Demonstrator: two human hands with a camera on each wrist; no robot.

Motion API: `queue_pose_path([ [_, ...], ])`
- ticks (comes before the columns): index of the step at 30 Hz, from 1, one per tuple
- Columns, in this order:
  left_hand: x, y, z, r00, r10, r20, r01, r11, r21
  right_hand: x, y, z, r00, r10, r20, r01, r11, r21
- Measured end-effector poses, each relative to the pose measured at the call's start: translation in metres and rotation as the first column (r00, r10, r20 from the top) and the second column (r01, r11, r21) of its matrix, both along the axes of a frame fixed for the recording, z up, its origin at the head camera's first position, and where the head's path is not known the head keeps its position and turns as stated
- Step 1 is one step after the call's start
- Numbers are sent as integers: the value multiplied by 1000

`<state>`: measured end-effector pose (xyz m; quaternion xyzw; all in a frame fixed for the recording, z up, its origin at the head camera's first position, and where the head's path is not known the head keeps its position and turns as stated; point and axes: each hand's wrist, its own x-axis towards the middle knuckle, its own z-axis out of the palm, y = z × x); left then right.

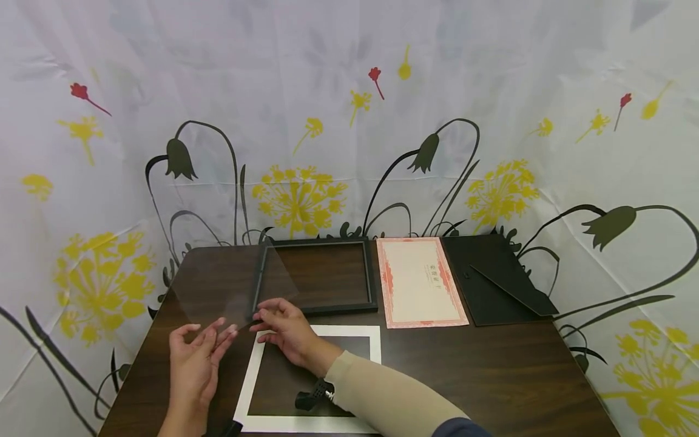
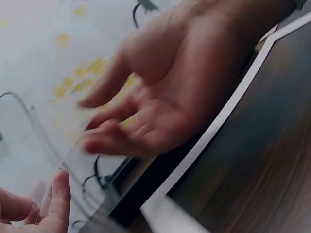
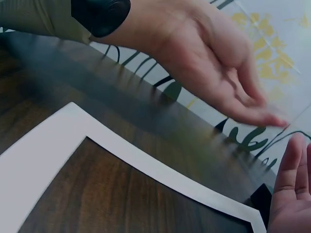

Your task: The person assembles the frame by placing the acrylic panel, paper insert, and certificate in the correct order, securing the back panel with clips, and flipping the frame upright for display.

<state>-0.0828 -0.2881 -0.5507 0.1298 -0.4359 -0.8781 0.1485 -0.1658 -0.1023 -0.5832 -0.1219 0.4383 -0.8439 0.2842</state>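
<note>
A thin clear sheet (image 1: 218,291) is held up, tilted, over the left part of the table. My left hand (image 1: 193,358) pinches its near edge between thumb and fingers, palm up in the left wrist view. On the sheet's right side, my right hand (image 1: 292,337) grips the edge with thumb and fingertips. Beneath the right hand and forearm lies a white mat (image 1: 306,423) with a large rectangular opening, partly covered by them. Behind the hands is an empty black picture frame (image 1: 333,309), its left side seen through the sheet.
Right of the frame lies a cream certificate (image 1: 417,285) with a red border. Beside it is a black backing board (image 1: 483,309) with an easel leg. The dark wooden table (image 1: 502,376) ends against a flower-printed curtain (image 1: 327,79).
</note>
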Motion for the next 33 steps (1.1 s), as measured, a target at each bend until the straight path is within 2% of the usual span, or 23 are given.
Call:
queue_pose_path([
  [3, -2, 12, -3, 996, -80, -30, 79, 997, -11, 3, -1, -1, 999, 9, -38, -8, 1000, 25],
  [6, -2, 20, -6, 989, -146, -40, 143, 987, -71, 7, -1, -1, 995, -42, -90, 50, 995, 82],
  [9, -2, 22, -9, 982, -187, -32, 181, 974, -138, 8, 3, -1, 983, -106, -152, 127, 982, 139],
  [11, -2, 23, -10, 981, -196, -10, 191, 966, -175, 7, 8, -1, 977, -107, -185, 137, 978, 156],
  [17, -3, 24, -10, 981, -185, 64, 196, 941, -275, -2, 31, -1, 974, 25, -226, 3, 993, 121],
  [21, -3, 22, -8, 981, -190, 41, 193, 939, -284, -12, 52, 2, 972, 108, -209, -82, 988, 132],
  [24, -4, 17, -4, 976, -215, 15, 211, 938, -274, -22, 70, 3, 969, 172, -174, -148, 978, 146],
  [27, -4, 14, 0, 964, -264, -8, 252, 927, -279, -34, 91, 3, 965, 223, -141, -196, 963, 183],
  [33, -3, 11, 5, 952, -305, 21, 297, 906, -302, -50, 126, 4, 947, 294, -128, -253, 930, 267],
])
